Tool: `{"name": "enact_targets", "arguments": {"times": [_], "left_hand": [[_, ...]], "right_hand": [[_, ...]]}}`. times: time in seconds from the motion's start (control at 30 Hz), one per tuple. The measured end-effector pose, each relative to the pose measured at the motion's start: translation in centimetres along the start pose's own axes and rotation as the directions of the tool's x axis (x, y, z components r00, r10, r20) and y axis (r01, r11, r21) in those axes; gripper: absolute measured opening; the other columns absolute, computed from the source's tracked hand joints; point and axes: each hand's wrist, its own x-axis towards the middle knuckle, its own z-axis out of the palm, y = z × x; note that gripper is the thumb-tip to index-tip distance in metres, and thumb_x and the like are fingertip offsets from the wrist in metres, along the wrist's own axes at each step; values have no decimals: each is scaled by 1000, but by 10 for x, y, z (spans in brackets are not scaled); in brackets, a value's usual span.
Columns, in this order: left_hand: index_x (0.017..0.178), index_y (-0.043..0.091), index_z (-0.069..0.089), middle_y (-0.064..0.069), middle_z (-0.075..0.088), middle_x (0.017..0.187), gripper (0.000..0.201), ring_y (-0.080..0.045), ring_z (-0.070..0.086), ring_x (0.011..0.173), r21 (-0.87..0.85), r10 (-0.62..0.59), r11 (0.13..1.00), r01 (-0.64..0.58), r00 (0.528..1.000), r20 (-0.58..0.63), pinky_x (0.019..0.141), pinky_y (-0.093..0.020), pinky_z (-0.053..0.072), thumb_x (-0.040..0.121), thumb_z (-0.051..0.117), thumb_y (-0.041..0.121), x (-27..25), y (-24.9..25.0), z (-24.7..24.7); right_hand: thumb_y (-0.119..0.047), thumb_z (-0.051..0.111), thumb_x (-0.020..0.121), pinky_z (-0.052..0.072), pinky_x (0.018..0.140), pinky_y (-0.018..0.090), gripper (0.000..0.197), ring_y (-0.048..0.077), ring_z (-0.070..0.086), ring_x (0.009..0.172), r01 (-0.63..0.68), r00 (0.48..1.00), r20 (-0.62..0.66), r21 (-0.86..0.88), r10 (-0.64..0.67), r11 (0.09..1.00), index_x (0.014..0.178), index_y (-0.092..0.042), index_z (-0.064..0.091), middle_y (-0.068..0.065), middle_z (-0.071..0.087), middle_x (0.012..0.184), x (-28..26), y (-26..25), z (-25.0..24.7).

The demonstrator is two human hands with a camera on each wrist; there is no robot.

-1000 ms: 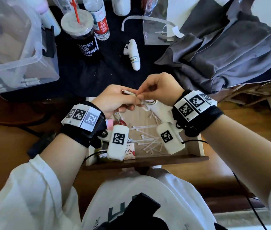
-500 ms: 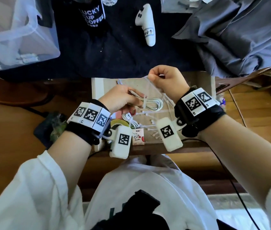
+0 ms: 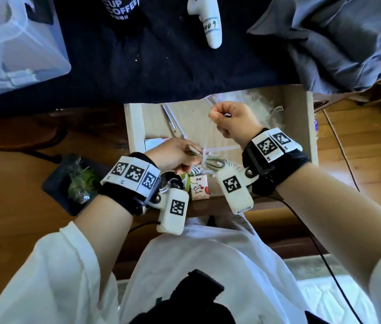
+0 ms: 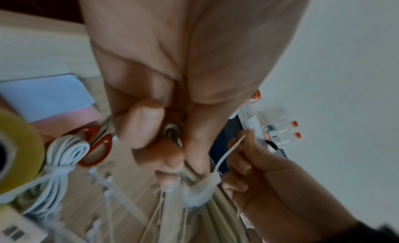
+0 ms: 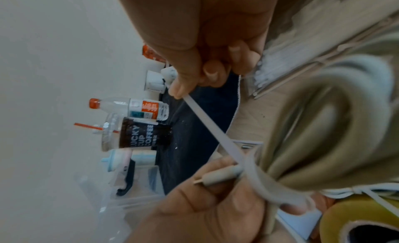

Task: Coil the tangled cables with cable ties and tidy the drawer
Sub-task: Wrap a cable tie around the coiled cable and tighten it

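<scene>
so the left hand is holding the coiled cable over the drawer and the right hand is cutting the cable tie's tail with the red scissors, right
Not quite. The left hand does hold the coiled cable over the drawer, but the right hand is not cutting: it pinches the cable tie tail and pulls it taut, as the right wrist view shows. The red scissors lie untouched in the drawer.

left hand [image 3: 175, 155] grips coiled cable [image 3: 215, 163] | right hand [image 3: 231, 121] pinches cable tie [image 3: 222, 149]
</scene>
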Motion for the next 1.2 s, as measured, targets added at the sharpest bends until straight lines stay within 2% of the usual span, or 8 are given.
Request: {"name": "enact_targets", "arguments": {"times": [0.2, 0.3, 0.5, 0.6, 0.67, 0.8, 0.97, 1.2], "left_hand": [[84, 5, 57, -5, 63, 56, 14, -6, 55, 39, -370, -147, 926, 75, 974, -171, 36, -15, 38, 92, 51, -5, 33, -30, -11], [83, 3, 55, -8, 62, 57, 16, -8, 57, 37, -726, -295, 686, -52, 892, -343, 37, -14, 41, 94, 46, -5, 52, -53, -17], [103, 2, 56, -12, 64, 78, 17, -17, 65, 49, -910, -477, 360, -206, 798, -369, 46, -22, 53, 98, 48, 16, 82, -70, -19], [89, -1, 55, -15, 56, 84, 17, -20, 63, 49, -929, -523, 345, -132, 795, -307, 44, -23, 54, 97, 48, 13, 81, -71, -4], [84, 1, 52, -13, 56, 80, 18, -20, 63, 49, -932, -542, 329, -152, 778, -318, 45, -23, 54, 97, 45, 11, 79, -70, 8], [72, 8, 47, -4, 51, 55, 22, -8, 51, 35, -849, -513, 464, -252, 705, -489, 38, -15, 41, 92, 43, 0, 83, -60, 31], [86, 17, 56, 6, 65, 54, 23, -5, 58, 45, -803, -374, 558, -208, 801, -467, 44, -15, 39, 94, 43, -1, 107, -38, 60], [93, 14, 59, 0, 71, 74, 21, -10, 68, 62, -824, -312, 567, -10, 923, -226, 49, -18, 49, 95, 42, 2, 147, -24, 94]], "right_hand": [[-12, 61, 88, 35, 40, 13, 18, -1, 43, 35, -140, 987, -89, -25, 137, 990, 72, -18, 56, -9, 49, 46, 3, 41, -18], [-11, 61, 88, 34, 40, 12, 20, -2, 44, 34, -232, 964, -134, -13, 228, 973, 71, -19, 56, -11, 49, 37, -3, 79, -38], [-8, 60, 88, 33, 36, 9, 23, -3, 46, 32, -439, 881, -203, -9, 428, 899, 70, -21, 53, -4, 54, 52, -8, 138, -62], [-3, 59, 85, 37, 40, 12, 22, -2, 51, 40, -475, 861, -230, -47, 453, 879, 72, -20, 55, 4, 55, 68, 1, 148, -73], [-3, 63, 80, 43, 58, 21, 16, 8, 59, 65, -478, 851, -290, -81, 439, 874, 86, -17, 59, 7, 58, 84, 11, 149, -79], [-8, 69, 75, 42, 94, 31, 54, 29, 50, 112, -497, 819, -425, -188, 386, 847, 125, -12, 49, 14, 45, 127, 34, 146, -95], [-8, 70, 72, 31, 107, 33, 72, 29, 35, 129, -476, 821, -461, -227, 336, 850, 135, -11, 36, 15, 31, 140, 57, 146, -102], [10, 53, 74, 32, 76, 13, 74, 19, 43, 100, -389, 852, -435, -154, 291, 908, 136, -24, 33, 9, 29, 133, 54, 152, -97]]}}
